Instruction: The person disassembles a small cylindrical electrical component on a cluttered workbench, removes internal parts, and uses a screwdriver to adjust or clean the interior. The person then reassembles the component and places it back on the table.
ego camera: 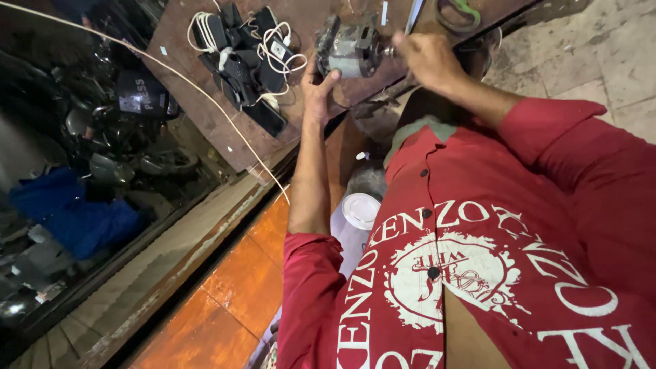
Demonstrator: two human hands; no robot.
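While my left hand (318,87) wraps round the near side of the little grey motor (350,49), fingers curled and thumb up against its casing, my right hand (425,58) is pinched shut on the shaft end sticking out toward it. So the motor sits right between my two hands, on the brown bench (198,130), close to the edge nearest me. Here's the worry: it's a one-sided hold, and if my right hand twists or pulls hard, I reckon the motor could roll out of my left palm and drop off the edge. Just beyond my left hand lies a heap of black chargers (239,65) with white cables (280,51), and a loop could snag my fingers or get dragged along. A white wire (171,72) runs slack across the bench left of that hand, easy to catch with an elbow.
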